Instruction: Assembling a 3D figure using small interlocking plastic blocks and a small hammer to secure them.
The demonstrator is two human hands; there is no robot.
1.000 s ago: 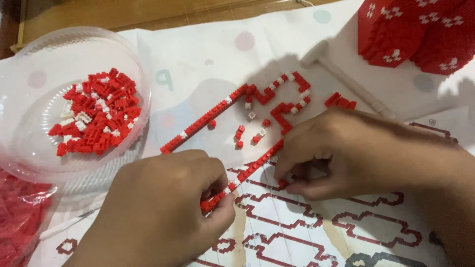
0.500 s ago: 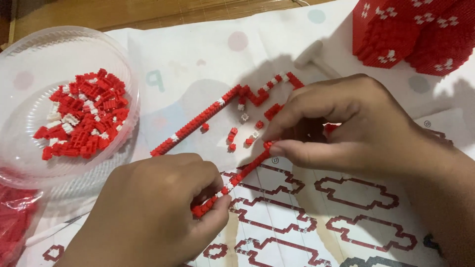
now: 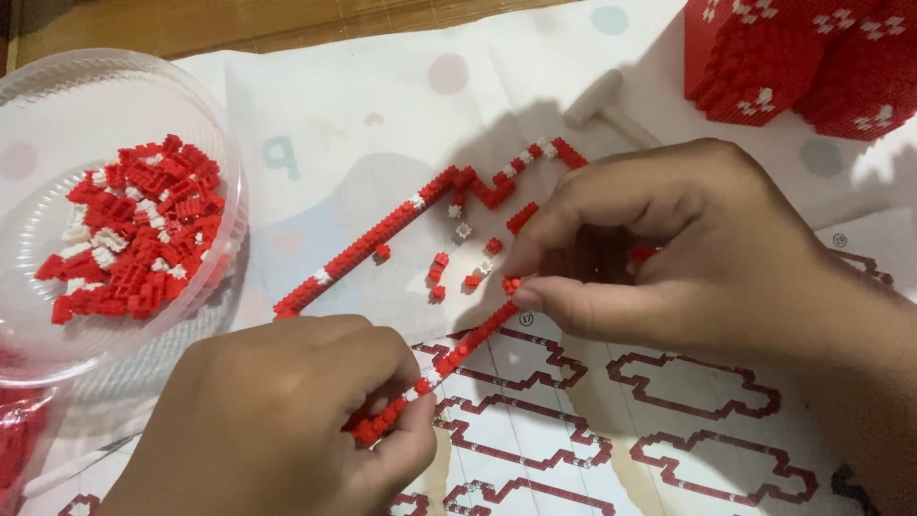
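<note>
My left hand is closed around the near end of a thin red-and-white strip of tiny plastic bricks, which runs diagonally up to my right hand. My right thumb and forefinger are pinched shut on a small red brick at the strip's far end. The strip lies over the white printed instruction sheet with red outline diagrams near the table's front edge. A longer assembled red brick outline lies mid-table, loose bricks beside it. At the left edge sits a clear plastic bowl of red and white bricks. A built red block model occupies the far right corner.
</note>
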